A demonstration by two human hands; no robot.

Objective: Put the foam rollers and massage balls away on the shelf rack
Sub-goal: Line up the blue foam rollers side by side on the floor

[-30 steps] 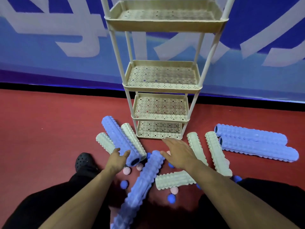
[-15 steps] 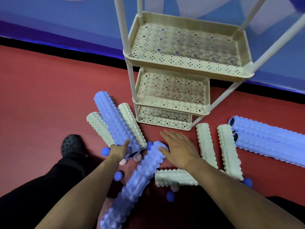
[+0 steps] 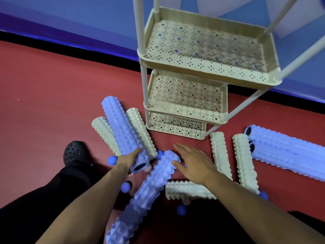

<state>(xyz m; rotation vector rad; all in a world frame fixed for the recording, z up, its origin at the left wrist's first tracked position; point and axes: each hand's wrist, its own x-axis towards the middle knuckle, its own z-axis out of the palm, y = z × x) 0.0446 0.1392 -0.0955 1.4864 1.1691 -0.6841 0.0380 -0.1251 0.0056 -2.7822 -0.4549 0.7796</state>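
Foam-gripping, the left hand (image 3: 129, 158) is clamping the purple roller's (image 3: 121, 128) near end for lifting, while the right hand (image 3: 191, 163), fingers spread, is hovering at three o'clock.

Red floor (image 3: 52, 95) all over, kinda matte, sports-hall type surface. Along the back runs a blue wall (image 3: 79, 20), looks like a banner, with big pale shapes (image 3: 297, 16) printed at top right, cut off by the frame. A black strip (image 3: 70, 49) sits where the wall meets the floor. Light's even and soft, with only faint shadows.
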